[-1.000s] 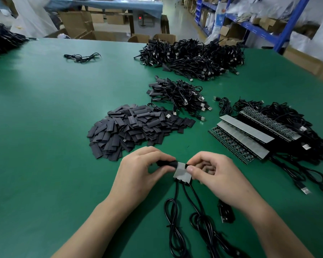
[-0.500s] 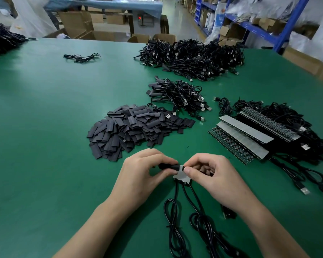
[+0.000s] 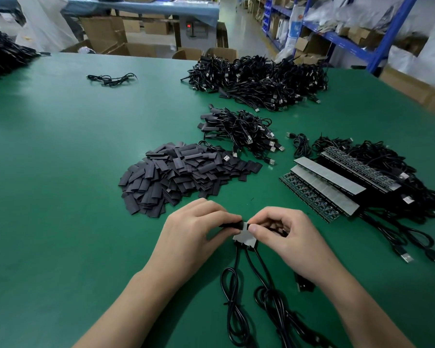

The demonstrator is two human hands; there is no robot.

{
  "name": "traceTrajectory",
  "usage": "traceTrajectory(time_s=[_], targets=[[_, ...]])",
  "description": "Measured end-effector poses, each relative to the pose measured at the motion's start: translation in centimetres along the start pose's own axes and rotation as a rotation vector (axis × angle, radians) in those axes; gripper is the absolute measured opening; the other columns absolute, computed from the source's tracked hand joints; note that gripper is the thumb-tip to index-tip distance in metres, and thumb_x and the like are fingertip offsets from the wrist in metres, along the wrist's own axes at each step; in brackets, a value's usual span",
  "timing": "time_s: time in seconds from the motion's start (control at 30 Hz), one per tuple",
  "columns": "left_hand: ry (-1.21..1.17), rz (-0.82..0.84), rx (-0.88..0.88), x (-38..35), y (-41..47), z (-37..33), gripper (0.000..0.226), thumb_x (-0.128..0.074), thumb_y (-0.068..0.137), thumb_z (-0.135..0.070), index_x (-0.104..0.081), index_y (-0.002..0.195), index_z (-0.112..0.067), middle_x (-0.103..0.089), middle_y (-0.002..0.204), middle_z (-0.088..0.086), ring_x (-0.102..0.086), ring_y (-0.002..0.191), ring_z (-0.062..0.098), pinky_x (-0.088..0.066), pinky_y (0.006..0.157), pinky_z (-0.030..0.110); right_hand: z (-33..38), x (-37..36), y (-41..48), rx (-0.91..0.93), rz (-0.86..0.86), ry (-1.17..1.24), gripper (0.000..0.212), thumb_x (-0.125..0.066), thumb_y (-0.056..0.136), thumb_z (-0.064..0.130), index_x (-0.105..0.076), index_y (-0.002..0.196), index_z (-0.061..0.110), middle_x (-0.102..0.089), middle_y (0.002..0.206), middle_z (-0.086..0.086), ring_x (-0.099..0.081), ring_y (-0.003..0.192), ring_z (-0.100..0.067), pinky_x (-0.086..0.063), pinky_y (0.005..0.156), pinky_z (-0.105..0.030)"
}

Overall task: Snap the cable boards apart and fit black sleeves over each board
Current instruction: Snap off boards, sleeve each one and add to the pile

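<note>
My left hand [image 3: 194, 237] pinches a black sleeve [image 3: 232, 225] that sits over the left end of a small grey strip of cable boards [image 3: 245, 238]. My right hand [image 3: 284, 234] pinches the strip's right end between thumb and fingers. Three black cables [image 3: 249, 280] hang from the strip toward me across the green table [image 3: 60, 197]. A heap of loose black sleeves [image 3: 181, 177] lies just beyond my hands. Long unsnapped board strips [image 3: 329, 187] with cables lie to the right.
A small pile of sleeved cables [image 3: 239, 131] lies behind the sleeve heap, and a large pile [image 3: 256, 79] further back. A stray cable [image 3: 111, 79] sits far left. Blue shelving [image 3: 362, 46] and cardboard boxes [image 3: 103, 31] stand past the table.
The black sleeve has slid further right over the board, so less of the grey strip shows. Both hands stay close together in the same spot.
</note>
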State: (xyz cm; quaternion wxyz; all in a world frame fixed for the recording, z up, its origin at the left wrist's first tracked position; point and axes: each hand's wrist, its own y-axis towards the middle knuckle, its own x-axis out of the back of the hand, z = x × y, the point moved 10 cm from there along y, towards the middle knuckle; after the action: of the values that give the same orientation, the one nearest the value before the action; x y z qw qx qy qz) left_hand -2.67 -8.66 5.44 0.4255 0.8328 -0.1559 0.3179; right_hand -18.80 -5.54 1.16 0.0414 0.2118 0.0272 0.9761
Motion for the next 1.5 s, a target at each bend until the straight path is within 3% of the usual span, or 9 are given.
traceTrajectory(time_s=[0.13,0.57,0.7,0.83,0.93,1.03,1.17,1.3,1.5], targets=[[0.025,0.008,-0.03,0.0,0.2,-0.3,0.018,-0.076,0.089,-0.034,-0.082,0.098,-0.02,-0.072,0.091,-0.008,-0.068,0.082,0.015,-0.058,0.074,0.036,0.1,0.0,0.0,-0.005,0.015,0.017,0.015,-0.075,0.093,0.014,-0.074,0.08,0.022,-0.067,0.067,0.009,-0.056,0.061,0.0,-0.043,0.06,-0.012],[-0.044,0.031,-0.017,-0.9,0.4,-0.2,0.013,-0.084,0.087,-0.027,-0.08,0.098,-0.021,-0.072,0.093,-0.011,-0.067,0.084,0.01,-0.056,0.073,0.032,0.3,0.4,0.0,0.008,-0.012,-0.027,0.019,-0.075,0.092,0.014,-0.075,0.086,0.032,-0.068,0.073,0.012,-0.057,0.066,0.003,-0.043,0.063,-0.01],[-0.27,0.054,0.176,-1.6,0.3,1.5,0.014,-0.085,0.084,-0.026,-0.08,0.097,-0.023,-0.073,0.09,-0.013,-0.07,0.082,0.005,-0.057,0.075,0.025,1.2,1.1,-0.1,0.08,-0.087,-0.073,0.024,-0.077,0.089,0.005,-0.077,0.082,0.028,-0.064,0.074,0.019,-0.057,0.066,0.003,-0.04,0.062,-0.006],[-0.516,0.158,0.438,-3.3,-0.6,3.7,0.01,-0.077,0.092,-0.03,-0.079,0.1,-0.023,-0.076,0.079,-0.011,-0.071,0.072,0.002,-0.053,0.072,0.016,3.7,1.5,-0.7,0.294,-0.186,-0.305,0.021,-0.078,0.086,0.008,-0.077,0.089,0.028,-0.062,0.08,0.014,-0.063,0.076,-0.01,-0.042,0.06,-0.017],[-0.531,0.236,0.48,-3.8,-0.9,4.0,0.032,-0.059,0.095,-0.049,-0.079,0.098,-0.024,-0.072,0.073,-0.01,-0.063,0.065,0.003,-0.047,0.066,0.017,4.6,1.5,-1.1,0.412,-0.225,-0.402,0.01,-0.073,0.089,0.018,-0.077,0.095,0.025,-0.058,0.081,0.014,-0.062,0.077,-0.011,-0.048,0.063,-0.024],[-0.556,0.265,0.494,-4.0,-1.0,4.2,0.023,-0.061,0.098,-0.039,-0.079,0.101,-0.025,-0.075,0.08,-0.006,-0.062,0.064,0.007,-0.05,0.066,0.023,4.8,1.1,-1.2,0.462,-0.218,-0.463,0.008,-0.071,0.093,0.024,-0.078,0.099,0.023,-0.056,0.082,0.011,-0.06,0.077,-0.009,-0.052,0.066,-0.03],[-0.615,0.24,0.52,-3.8,-1.1,4.6,0.012,-0.076,0.093,-0.022,-0.08,0.104,-0.025,-0.078,0.087,-0.002,-0.069,0.075,0.009,-0.054,0.074,0.023,4.3,1.2,-1.0,0.399,-0.191,-0.372,0.009,-0.074,0.09,0.027,-0.077,0.098,0.03,-0.063,0.085,0.016,-0.065,0.081,-0.009,-0.046,0.066,-0.017],[-0.503,0.238,0.418,-3.2,-0.7,3.8,0.024,-0.086,0.08,-0.023,-0.081,0.104,-0.024,-0.078,0.092,-0.014,-0.074,0.087,0.006,-0.057,0.082,0.024,2.1,1.1,-0.3,0.201,-0.131,-0.222,0.01,-0.072,0.087,0.039,-0.075,0.096,0.036,-0.067,0.08,0.01,-0.063,0.073,-0.012,-0.051,0.062,-0.026],[-0.264,0.137,0.199,-1.5,0.0,1.9,0.021,-0.083,0.084,-0.028,-0.082,0.103,-0.02,-0.077,0.092,-0.011,-0.071,0.084,0.005,-0.057,0.078,0.029,0.1,-0.4,0.0,0.049,0.025,-0.145,0.013,-0.075,0.092,0.02,-0.074,0.083,0.029,-0.069,0.071,0.013,-0.056,0.061,0.002,-0.043,0.059,-0.013]])
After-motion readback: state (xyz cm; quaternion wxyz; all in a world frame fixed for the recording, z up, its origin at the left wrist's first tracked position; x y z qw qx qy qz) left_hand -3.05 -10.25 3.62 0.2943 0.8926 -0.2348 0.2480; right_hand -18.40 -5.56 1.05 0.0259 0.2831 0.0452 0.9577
